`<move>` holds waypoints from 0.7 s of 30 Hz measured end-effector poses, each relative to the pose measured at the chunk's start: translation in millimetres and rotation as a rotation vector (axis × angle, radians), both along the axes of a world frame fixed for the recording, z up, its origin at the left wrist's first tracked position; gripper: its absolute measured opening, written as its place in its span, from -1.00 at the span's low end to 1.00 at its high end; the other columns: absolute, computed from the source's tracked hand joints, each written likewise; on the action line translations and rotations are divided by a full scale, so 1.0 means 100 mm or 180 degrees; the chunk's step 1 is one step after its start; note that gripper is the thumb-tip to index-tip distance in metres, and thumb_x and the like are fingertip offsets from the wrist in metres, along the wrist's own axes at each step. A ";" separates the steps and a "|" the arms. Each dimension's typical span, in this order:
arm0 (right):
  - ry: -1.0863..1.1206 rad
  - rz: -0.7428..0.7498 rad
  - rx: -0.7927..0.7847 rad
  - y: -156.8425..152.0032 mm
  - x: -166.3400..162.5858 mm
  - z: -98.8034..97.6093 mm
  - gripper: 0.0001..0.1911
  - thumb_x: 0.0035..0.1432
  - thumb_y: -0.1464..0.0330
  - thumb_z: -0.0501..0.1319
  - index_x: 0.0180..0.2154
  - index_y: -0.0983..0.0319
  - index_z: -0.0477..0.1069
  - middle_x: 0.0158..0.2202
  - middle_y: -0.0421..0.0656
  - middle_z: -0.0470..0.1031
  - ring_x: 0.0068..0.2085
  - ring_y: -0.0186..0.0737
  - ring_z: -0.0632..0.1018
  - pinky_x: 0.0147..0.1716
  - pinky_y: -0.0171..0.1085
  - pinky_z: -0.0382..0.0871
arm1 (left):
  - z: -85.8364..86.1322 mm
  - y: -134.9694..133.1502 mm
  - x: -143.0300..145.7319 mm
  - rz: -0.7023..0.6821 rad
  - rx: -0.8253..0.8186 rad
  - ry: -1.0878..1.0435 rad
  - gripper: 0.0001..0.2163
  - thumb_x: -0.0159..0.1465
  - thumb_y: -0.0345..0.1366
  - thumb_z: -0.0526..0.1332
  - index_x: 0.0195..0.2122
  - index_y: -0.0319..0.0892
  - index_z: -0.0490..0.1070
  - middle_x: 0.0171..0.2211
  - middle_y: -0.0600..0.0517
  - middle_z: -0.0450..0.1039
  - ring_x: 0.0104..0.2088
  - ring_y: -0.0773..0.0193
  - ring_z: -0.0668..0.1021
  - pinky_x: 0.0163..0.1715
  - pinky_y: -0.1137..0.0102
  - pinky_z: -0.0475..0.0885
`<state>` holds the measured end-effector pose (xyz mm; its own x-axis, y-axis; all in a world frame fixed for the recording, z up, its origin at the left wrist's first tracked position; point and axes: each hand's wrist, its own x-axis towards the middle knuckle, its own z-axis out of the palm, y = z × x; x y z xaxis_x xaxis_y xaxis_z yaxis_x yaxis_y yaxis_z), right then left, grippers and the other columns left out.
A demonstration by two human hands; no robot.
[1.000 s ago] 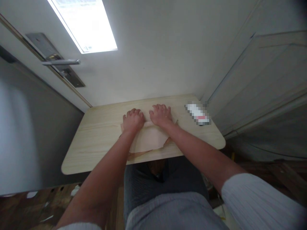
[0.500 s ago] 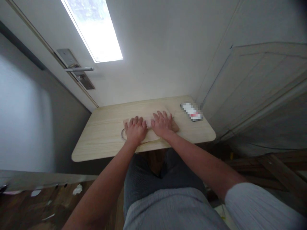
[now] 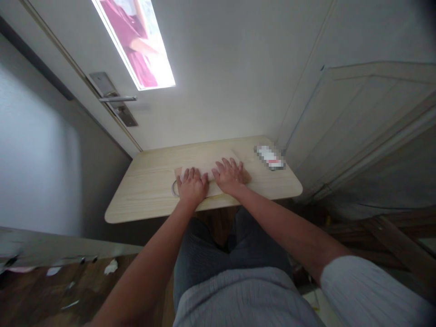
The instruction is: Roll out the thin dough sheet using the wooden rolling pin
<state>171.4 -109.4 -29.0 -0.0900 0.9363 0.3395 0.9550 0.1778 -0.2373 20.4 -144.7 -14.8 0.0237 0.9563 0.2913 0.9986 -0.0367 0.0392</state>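
Left hand (image 3: pixel 192 185) and right hand (image 3: pixel 230 175) lie flat, fingers spread, side by side on folded cloth (image 3: pixel 211 185) at table (image 3: pixel 146 190) near edge; cloth's long axis runs left–right under both.

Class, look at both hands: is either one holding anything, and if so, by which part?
Nothing is gripped. The left hand and right hand lie flat, palms down, pressing a folded beige cloth against the table.

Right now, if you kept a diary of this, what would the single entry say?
left hand: flat on folded beige cloth | right hand: flat on same cloth | cloth: on wooden table | blurred small item: far right, untouched
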 end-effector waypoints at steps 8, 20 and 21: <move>-0.0084 -0.0005 -0.0034 0.28 -0.08 0.03 -0.51 0.38 0.09 -0.08 0.18 0.10 0.35 0.31 -0.08 0.26 0.32 0.12 0.17 0.27 0.23 -0.17 | 0.04 0.20 -0.03 -0.0030 0.0000 0.0000 -0.44 0.44 -0.04 -0.30 0.19 -0.14 0.33 0.29 -0.14 0.28 0.30 -0.06 0.24 0.26 -0.10 0.04; 0.0044 0.0043 -0.0339 0.88 -0.23 0.11 -0.43 0.26 0.03 0.03 0.17 0.17 0.36 0.21 0.01 0.37 0.21 0.15 0.28 0.22 0.21 -0.05 | 0.08 0.76 -0.19 0.0028 -0.0288 -0.0188 -0.45 0.42 -0.01 -0.26 0.29 -0.09 0.22 0.34 -0.11 0.20 0.30 -0.06 0.22 0.23 -0.14 0.10; 0.0048 0.0044 -0.0387 0.94 -0.25 0.11 -0.41 0.25 0.02 0.03 0.18 0.18 0.35 0.21 0.02 0.37 0.21 0.16 0.28 0.21 0.22 -0.05 | 0.09 0.82 -0.21 0.0030 -0.0344 -0.0207 -0.45 0.42 0.00 -0.26 0.30 -0.09 0.20 0.34 -0.11 0.18 0.31 -0.06 0.22 0.23 -0.15 0.11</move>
